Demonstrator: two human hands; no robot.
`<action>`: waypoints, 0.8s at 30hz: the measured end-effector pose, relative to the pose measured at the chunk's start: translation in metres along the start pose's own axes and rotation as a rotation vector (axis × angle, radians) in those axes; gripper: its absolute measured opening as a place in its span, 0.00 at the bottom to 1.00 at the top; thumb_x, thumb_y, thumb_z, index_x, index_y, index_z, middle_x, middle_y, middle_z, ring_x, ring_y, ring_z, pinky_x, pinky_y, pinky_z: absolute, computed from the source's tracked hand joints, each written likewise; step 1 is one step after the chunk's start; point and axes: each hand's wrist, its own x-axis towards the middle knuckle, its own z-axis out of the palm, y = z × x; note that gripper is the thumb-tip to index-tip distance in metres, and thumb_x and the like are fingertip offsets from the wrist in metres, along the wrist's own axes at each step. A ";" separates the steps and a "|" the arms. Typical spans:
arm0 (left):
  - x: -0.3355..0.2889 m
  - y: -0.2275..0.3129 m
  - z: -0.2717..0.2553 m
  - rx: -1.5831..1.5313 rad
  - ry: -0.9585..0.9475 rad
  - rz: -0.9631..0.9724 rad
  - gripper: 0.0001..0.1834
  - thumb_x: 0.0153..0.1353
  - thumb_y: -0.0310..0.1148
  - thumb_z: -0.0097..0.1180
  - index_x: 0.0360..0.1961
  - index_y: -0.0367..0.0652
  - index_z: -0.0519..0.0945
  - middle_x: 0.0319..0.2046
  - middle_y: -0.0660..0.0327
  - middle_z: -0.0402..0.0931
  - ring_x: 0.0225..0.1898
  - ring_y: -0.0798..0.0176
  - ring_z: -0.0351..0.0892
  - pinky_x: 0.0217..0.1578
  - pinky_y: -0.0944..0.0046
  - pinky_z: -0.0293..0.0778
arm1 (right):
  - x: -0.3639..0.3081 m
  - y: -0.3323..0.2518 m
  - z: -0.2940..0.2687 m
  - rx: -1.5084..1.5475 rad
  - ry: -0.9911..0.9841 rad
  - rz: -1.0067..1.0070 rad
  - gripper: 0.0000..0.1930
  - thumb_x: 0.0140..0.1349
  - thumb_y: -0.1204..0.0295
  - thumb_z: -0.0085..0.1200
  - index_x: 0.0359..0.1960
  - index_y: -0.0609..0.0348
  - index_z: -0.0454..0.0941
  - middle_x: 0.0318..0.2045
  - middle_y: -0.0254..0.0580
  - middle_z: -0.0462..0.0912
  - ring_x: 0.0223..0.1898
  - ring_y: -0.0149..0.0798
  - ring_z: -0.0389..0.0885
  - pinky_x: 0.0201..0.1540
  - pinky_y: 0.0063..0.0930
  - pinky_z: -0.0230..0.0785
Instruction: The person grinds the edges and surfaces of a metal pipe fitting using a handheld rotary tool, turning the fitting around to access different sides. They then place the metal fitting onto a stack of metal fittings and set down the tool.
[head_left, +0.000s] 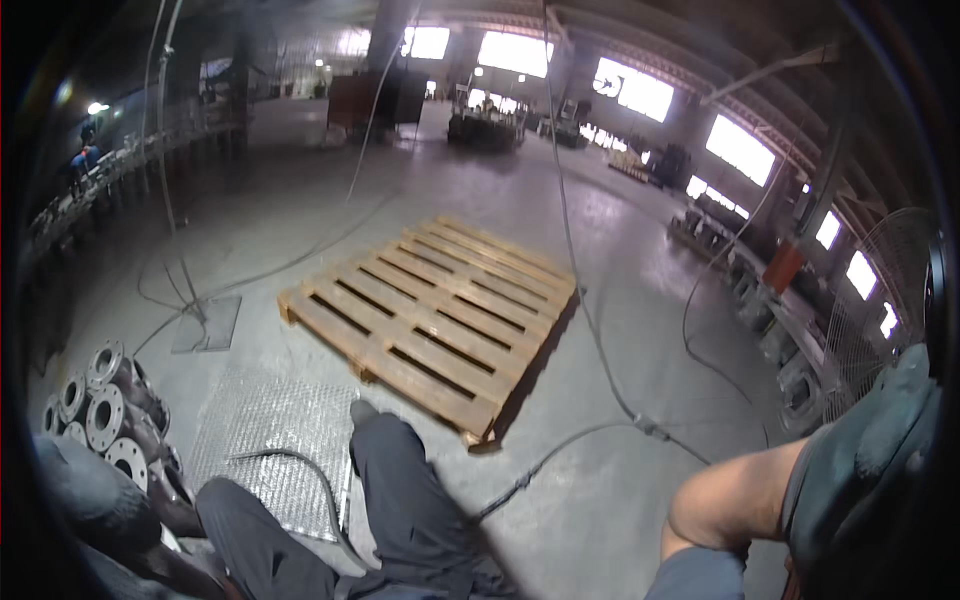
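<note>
Neither of my hands shows. My left arm, in a dark sleeve [95,495], bends down past the lower left edge, close to a heap of grey metal flanged pipe fittings [103,418]. On the right, my bare elbow [700,510] sticks out, and a blue-grey covering [700,575] on the forearm runs out at the lower edge. Between my dark-trousered legs [405,480] a dark hose [322,475] curves over a shiny dimpled sheet [250,415] on the floor. What either hand holds or touches is hidden.
An unloaded wooden pallet [430,305] lies ahead. Cables hang from above; one with a connector [650,428] trails across the floor. A floor stand [195,305] is at left, a large fan [870,290] at right. More castings line the right side; a person [85,158] stands far left.
</note>
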 end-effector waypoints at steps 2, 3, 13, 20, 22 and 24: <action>0.013 -0.006 -0.001 0.031 0.000 0.057 0.16 0.72 0.31 0.61 0.56 0.32 0.80 0.44 0.47 0.84 0.47 0.55 0.85 0.47 0.58 0.80 | -0.048 0.019 0.019 0.262 0.027 0.062 0.12 0.75 0.62 0.62 0.52 0.54 0.85 0.45 0.36 0.84 0.40 0.30 0.85 0.39 0.30 0.82; 0.017 -0.006 0.002 0.052 0.002 0.079 0.16 0.72 0.30 0.61 0.56 0.32 0.80 0.45 0.46 0.84 0.47 0.55 0.85 0.47 0.58 0.80 | -0.040 0.005 0.026 0.400 0.048 0.092 0.13 0.75 0.62 0.62 0.52 0.55 0.84 0.46 0.36 0.84 0.40 0.31 0.85 0.39 0.31 0.82; 0.008 0.023 0.037 0.154 -0.210 0.065 0.15 0.73 0.26 0.59 0.57 0.30 0.80 0.47 0.45 0.84 0.50 0.57 0.84 0.49 0.63 0.79 | 0.067 -0.078 0.053 1.986 0.028 0.206 0.18 0.72 0.62 0.67 0.56 0.58 0.81 0.51 0.42 0.81 0.40 0.40 0.86 0.35 0.39 0.84; 0.023 0.035 0.049 0.270 -0.294 0.122 0.15 0.73 0.23 0.57 0.58 0.28 0.80 0.48 0.44 0.84 0.53 0.58 0.84 0.50 0.66 0.78 | 0.099 -0.119 0.002 2.570 -0.184 0.757 0.19 0.77 0.60 0.63 0.48 0.70 0.80 0.34 0.52 0.82 0.28 0.37 0.84 0.31 0.34 0.81; 0.053 0.058 0.052 0.250 -0.384 0.489 0.12 0.72 0.21 0.60 0.54 0.28 0.84 0.47 0.47 0.86 0.47 0.58 0.86 0.44 0.65 0.80 | 0.098 -0.123 -0.006 2.529 -0.184 0.830 0.18 0.77 0.62 0.63 0.48 0.70 0.81 0.34 0.52 0.83 0.28 0.36 0.84 0.31 0.31 0.80; 0.058 0.027 0.087 -0.392 -0.213 0.285 0.12 0.76 0.24 0.60 0.55 0.31 0.86 0.51 0.50 0.88 0.53 0.57 0.89 0.50 0.65 0.85 | 0.101 -0.138 -0.004 2.456 -0.151 1.003 0.15 0.77 0.66 0.62 0.47 0.70 0.82 0.34 0.50 0.85 0.29 0.33 0.84 0.32 0.26 0.78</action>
